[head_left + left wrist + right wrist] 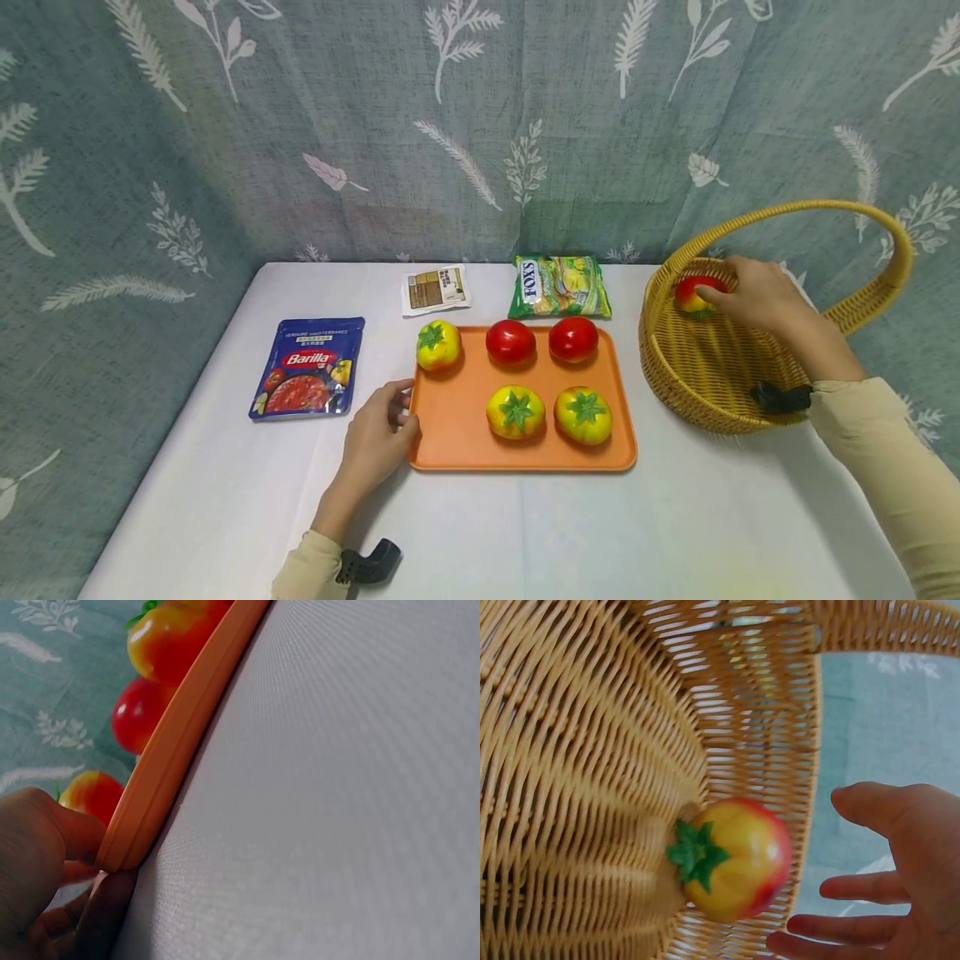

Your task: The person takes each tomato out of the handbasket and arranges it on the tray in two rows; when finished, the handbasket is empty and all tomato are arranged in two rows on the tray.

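An orange tray (457, 442) lies on the white table, and my left hand (378, 437) pinches its left edge between thumb and fingers. The left wrist view shows the thumb at the tray rim (161, 765) and fingers below it. On the tray sit two red tomatoes (511, 342) at the back and several yellow tomatoes (515, 412) with green leaf tops. At the right, my right hand (761, 296) hangs over a wicker basket (678, 400) with its fingers spread. A red-yellow tomato (739, 859) lies inside against the basket's wall, apart from those fingers.
A blue Barilla pouch (309, 367) lies left of the tray. Behind the tray are a small white-and-brown packet (436, 289) and a green Fox's candy bag (560, 287). The basket's tall handle (795, 207) arches over the right forearm. Patterned cloth (480, 167) stands behind the table.
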`<state>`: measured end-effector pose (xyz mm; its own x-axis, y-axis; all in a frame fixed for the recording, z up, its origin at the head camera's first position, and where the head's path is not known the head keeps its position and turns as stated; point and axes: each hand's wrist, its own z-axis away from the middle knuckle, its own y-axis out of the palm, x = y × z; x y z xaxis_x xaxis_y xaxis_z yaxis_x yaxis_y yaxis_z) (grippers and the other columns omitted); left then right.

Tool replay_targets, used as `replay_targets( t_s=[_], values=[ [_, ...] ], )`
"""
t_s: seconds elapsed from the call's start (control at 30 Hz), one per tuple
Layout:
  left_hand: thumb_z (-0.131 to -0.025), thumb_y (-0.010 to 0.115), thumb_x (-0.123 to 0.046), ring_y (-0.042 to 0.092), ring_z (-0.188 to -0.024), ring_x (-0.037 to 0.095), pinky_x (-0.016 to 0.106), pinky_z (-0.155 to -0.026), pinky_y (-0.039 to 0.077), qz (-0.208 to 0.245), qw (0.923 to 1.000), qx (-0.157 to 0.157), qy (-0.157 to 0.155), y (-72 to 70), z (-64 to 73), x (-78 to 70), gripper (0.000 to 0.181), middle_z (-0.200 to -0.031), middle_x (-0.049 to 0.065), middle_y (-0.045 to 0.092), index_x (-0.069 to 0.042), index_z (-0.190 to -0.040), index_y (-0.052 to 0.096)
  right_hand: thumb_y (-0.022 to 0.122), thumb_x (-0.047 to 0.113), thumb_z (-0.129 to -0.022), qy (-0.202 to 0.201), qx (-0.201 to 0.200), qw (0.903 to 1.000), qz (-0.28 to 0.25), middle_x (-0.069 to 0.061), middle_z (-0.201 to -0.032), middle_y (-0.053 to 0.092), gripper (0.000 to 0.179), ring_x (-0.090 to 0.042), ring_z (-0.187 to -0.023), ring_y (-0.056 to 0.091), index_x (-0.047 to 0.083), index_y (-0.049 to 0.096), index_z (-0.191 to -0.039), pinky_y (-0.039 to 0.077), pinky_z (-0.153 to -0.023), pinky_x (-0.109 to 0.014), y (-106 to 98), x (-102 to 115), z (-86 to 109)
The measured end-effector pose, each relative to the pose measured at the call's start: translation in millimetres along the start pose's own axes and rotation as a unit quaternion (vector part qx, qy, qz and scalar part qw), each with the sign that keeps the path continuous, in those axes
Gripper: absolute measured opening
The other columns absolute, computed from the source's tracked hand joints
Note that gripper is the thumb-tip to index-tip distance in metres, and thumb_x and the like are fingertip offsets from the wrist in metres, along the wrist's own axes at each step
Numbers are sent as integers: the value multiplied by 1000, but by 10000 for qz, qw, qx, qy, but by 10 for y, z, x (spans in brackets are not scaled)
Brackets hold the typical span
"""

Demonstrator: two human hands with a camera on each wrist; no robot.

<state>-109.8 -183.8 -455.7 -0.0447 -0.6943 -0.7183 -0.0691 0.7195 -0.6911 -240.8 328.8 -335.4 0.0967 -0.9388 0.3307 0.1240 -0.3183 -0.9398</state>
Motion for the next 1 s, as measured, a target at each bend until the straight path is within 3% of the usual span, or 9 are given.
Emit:
replay_targets(
  t_s=[0.1, 0.27, 0.6, 0.7, 0.87, 1.0],
  values=[
    [-83, 67, -7, 58, -81, 16, 35, -73, 45, 4, 10000, -1, 19, 12, 1, 10, 51, -101, 4, 62, -9, -134, 60, 55, 49, -97, -18, 49, 10000, -51, -41, -124, 51, 81, -53, -105, 54, -19, 40, -138, 45, -82, -62, 66, -85, -42],
    [-83, 67, -7, 58, -81, 15, 34, -73, 45, -49, 10000, 4, 18, 27, 13, 11, 50, -100, 3, 62, -9, -133, 60, 57, 45, -98, -58, -44, 9999, -133, -37, -110, 58, 75, -40, -84, 57, -20, 46, -131, 46, -72, -53, 171, -179, -78],
    [-84, 67, -6, 58, -81, 14, 34, -72, 46, -7, 10000, -16, -32, 20, 28, -13, 50, -99, 3, 62, -9, -134, 60, 51, 51, -99, 100, 147, 9996, -234, -11, -72, 49, 63, -25, -62, 47, -11, 52, -108, 37, -55, -37, 238, -262, -212],
    [-84, 66, -6, 58, -81, 14, 34, -72, 47, -4, 10000, -1, -31, 18, 27, -15, 50, -100, 3, 62, -9, -134, 60, 55, 49, -98, 96, 183, 9995, -236, -16, -75, 55, 62, -26, -63, 50, -13, 54, -105, 40, -55, -35, 252, -279, -248],
    [-84, 67, -6, 58, -81, 14, 34, -73, 47, -23, 10000, -14, -57, 8, 24, -26, 51, -101, 3, 62, -9, -134, 60, 62, 46, -95, 75, 231, 9995, -225, -36, -104, 59, 77, -38, -82, 59, -22, 47, -127, 50, -65, -43, 230, -262, -266],
    [-84, 67, -7, 58, -81, 15, 34, -72, 46, -64, 9999, -65, -74, -7, 21, -27, 51, -100, 2, 62, -9, -134, 60, 72, 40, -90, -40, 251, 9993, -283, -41, -117, 55, 81, -46, -95, 60, -23, 42, -133, 51, -77, -52, 215, -235, -264]
  ],
)
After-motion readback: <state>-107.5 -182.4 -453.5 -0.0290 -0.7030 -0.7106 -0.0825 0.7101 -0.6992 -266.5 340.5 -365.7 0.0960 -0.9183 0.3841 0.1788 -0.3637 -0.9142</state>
